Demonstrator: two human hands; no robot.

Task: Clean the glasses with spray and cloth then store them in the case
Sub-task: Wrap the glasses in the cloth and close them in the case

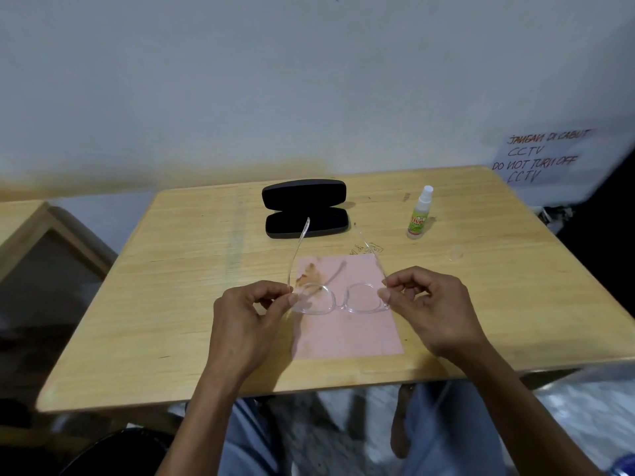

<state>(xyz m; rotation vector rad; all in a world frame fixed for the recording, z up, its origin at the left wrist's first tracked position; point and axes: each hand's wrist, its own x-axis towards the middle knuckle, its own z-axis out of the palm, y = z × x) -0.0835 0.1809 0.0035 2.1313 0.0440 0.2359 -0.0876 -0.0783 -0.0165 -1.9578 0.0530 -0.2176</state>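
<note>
Clear-framed glasses (340,300) hang above the pink cloth (347,324), temples unfolded and pointing away from me. My left hand (251,314) pinches the left hinge end and my right hand (429,304) pinches the right one. The pink cloth lies flat on the wooden table (171,304), with a brownish stain near its far left corner. Beyond it the black case (305,209) lies open, empty. A small spray bottle (420,214) with a white top and green label stands upright to the right of the case.
A clear small cap (457,252) lies on the table right of the cloth. The table's far edge meets a white wall with a handwritten paper sign (543,159). A second wooden table (24,228) stands to the left. My knees show below the near edge.
</note>
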